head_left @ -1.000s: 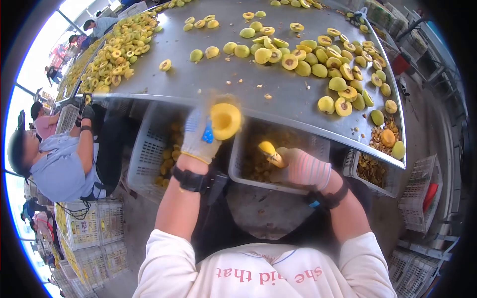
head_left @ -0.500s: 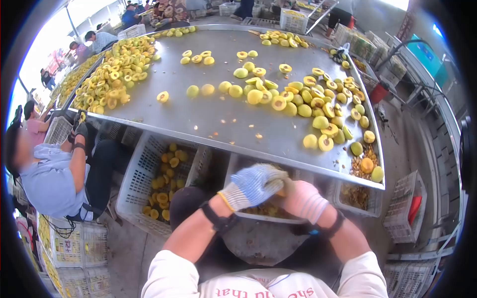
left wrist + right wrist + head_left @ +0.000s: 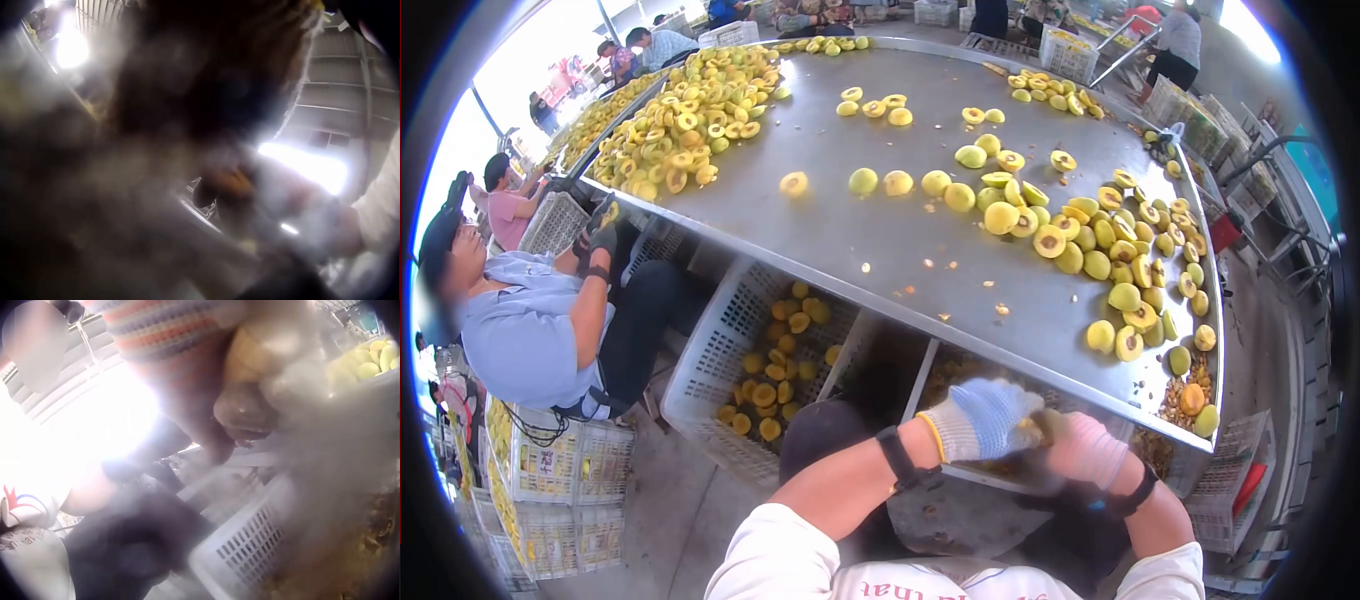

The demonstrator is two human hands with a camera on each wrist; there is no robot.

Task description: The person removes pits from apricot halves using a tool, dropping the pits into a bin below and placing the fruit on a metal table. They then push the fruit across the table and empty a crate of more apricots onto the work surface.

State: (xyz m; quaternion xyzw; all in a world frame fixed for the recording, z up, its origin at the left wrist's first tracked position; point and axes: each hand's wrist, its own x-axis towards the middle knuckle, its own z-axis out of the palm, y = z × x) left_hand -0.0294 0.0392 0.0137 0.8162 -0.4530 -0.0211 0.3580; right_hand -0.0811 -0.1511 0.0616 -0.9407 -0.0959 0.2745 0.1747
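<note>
Both gloved hands meet above a crate below the metal table's near edge. The left hand (image 3: pixel 985 418), in a blue-and-white glove and blurred, curls round a fruit from the left. From the right, the pink-striped right hand (image 3: pixel 1090 450) grips the same fruit. Fingers mostly cover the fruit in the head view; the right wrist view shows part of its yellow-orange surface (image 3: pixel 247 359) beside the striped right hand (image 3: pixel 175 347). Halved yellow-green fruits (image 3: pixel 1100 240) lie on the table (image 3: pixel 830 220) beyond the hands. The left wrist view is dark and blurred.
A large fruit pile (image 3: pixel 690 110) covers the table's left end. Below the edge stands a white crate (image 3: pixel 700 400) with halved fruits. Pits (image 3: pixel 1175 400) lie in the right corner. A person in a light blue shirt (image 3: pixel 530 325) sits at the left.
A second ago the hands were apart, the left holding up a fruit half and the right a fruit piece. They came together, and the head view has since turned, shifting the table rightwards.
</note>
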